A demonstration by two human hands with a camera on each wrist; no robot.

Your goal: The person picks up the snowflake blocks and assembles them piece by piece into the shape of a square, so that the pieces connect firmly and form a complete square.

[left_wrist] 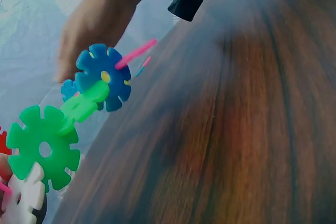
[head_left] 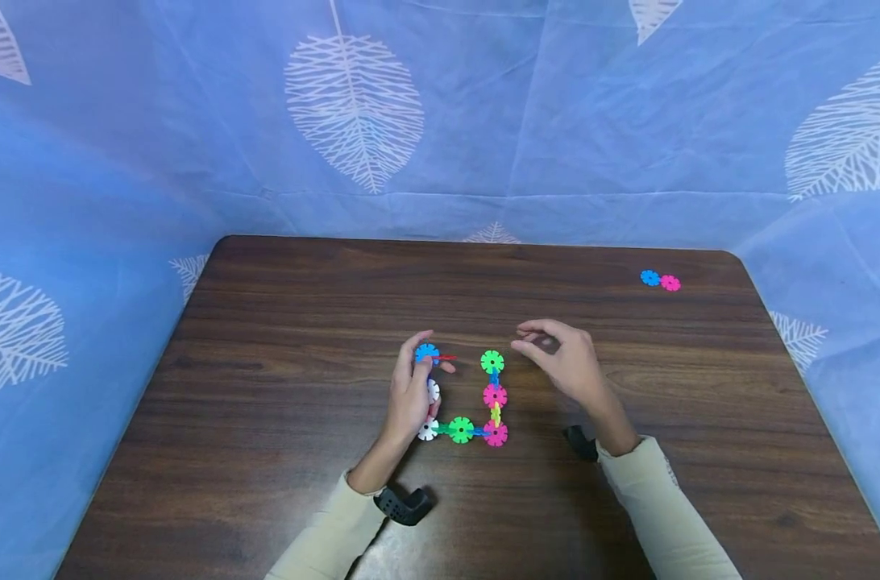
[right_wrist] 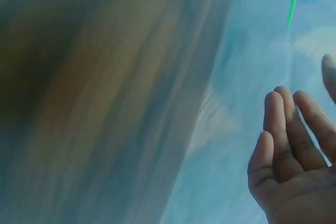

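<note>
A U-shaped chain of interlocking notched plastic discs, with a green disc [head_left: 461,430] along its bottom side, is gripped on its left side by my left hand [head_left: 411,395]. Thumb and fingers pinch around the blue disc [head_left: 427,353] at that end, where a red disc [head_left: 446,358] sticks out edge-on. White discs [head_left: 428,428] are partly covered by the hand. The other side rises through pink discs [head_left: 495,395] to a green end disc [head_left: 492,361]. Right of that end, my right hand [head_left: 570,358] hovers with nothing in it; the right wrist view shows its fingers [right_wrist: 278,114] loosely extended.
At the far right of the brown wooden table [head_left: 302,298] lies a joined pair, a blue disc [head_left: 650,278] and a pink disc [head_left: 670,283]. A blue leaf-patterned cloth [head_left: 454,121] hangs behind the table and at its sides. Each wrist wears a black camera band [head_left: 405,506].
</note>
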